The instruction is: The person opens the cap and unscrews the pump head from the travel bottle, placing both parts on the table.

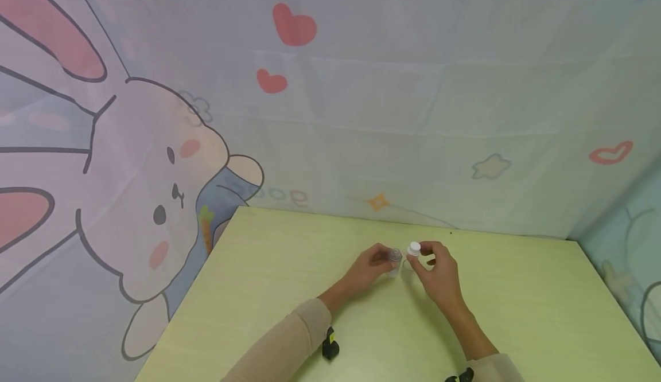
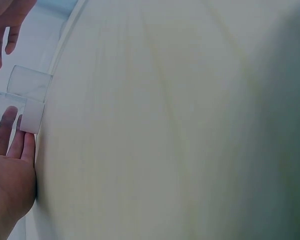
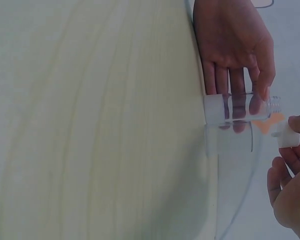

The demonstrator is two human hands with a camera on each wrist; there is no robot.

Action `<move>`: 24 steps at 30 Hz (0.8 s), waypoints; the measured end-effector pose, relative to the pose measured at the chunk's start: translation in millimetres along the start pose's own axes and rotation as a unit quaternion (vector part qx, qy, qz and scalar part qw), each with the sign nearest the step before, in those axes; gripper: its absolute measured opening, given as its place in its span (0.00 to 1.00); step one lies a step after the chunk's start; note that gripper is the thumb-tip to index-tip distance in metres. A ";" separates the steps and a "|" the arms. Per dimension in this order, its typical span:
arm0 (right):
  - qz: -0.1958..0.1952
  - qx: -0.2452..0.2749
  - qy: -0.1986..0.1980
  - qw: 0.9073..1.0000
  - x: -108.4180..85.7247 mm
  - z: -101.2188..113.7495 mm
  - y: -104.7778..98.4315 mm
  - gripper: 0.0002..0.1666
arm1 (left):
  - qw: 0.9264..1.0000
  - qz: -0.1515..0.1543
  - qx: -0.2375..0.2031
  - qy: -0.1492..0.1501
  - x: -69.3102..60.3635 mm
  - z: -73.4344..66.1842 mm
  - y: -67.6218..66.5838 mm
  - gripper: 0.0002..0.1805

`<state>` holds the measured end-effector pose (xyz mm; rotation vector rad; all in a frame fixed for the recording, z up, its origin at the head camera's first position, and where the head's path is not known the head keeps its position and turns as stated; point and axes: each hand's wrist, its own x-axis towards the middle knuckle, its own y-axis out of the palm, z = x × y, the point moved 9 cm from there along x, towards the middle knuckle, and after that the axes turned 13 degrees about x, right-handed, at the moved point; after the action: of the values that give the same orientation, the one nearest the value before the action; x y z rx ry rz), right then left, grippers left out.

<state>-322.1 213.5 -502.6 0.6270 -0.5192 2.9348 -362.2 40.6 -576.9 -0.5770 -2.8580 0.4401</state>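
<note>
My left hand (image 1: 368,268) grips a small clear bottle (image 3: 260,107) that stands upright on the table. Its lower part is white, and the threaded neck (image 3: 275,104) is uncovered. Between the thumb and fingers of my right hand (image 1: 443,274) is a white cap (image 1: 414,248), held just to the right of the bottle's mouth and apart from it. A clear, cup-like cylinder (image 3: 235,139) stands on the table right beside the bottle, below the cap. In the left wrist view, the cylinder (image 2: 29,83) is next to the bottle's white part (image 2: 32,117).
The pale yellow-green table (image 1: 289,256) reaches back to a cloth backdrop (image 1: 361,112) printed with a rabbit, hearts and stars. Black wrist devices (image 1: 330,345) are worn at both sleeves. A tiny dark speck lies near the table's back edge.
</note>
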 end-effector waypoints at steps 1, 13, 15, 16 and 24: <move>0.000 -0.002 0.001 1.000 -0.1 -0.6 -0.3 0.22 | 1.000 0.001 0.000 0.000 -0.3 -0.5 0.1 0.14; -0.004 -0.006 0.003 1.000 -0.9 -7.6 -2.8 0.21 | 1.000 0.000 0.006 -0.001 -1.9 -4.6 -0.5 0.15; -0.003 -0.008 0.005 1.000 -1.0 -9.2 -3.1 0.21 | 1.000 0.001 0.007 -0.004 -2.0 -4.3 -0.3 0.15; -0.003 -0.009 0.005 1.000 -1.0 -10.0 -3.2 0.21 | 1.000 0.001 0.007 -0.005 -2.1 -4.2 -0.4 0.15; -0.002 -0.011 0.011 1.000 -2.5 -15.2 -4.2 0.22 | 1.000 0.001 0.005 -0.008 -3.0 -5.3 -0.4 0.15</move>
<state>-324.9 222.6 -515.3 0.5923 -0.5464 2.9239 -358.3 40.4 -572.2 -0.5779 -2.8693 0.4599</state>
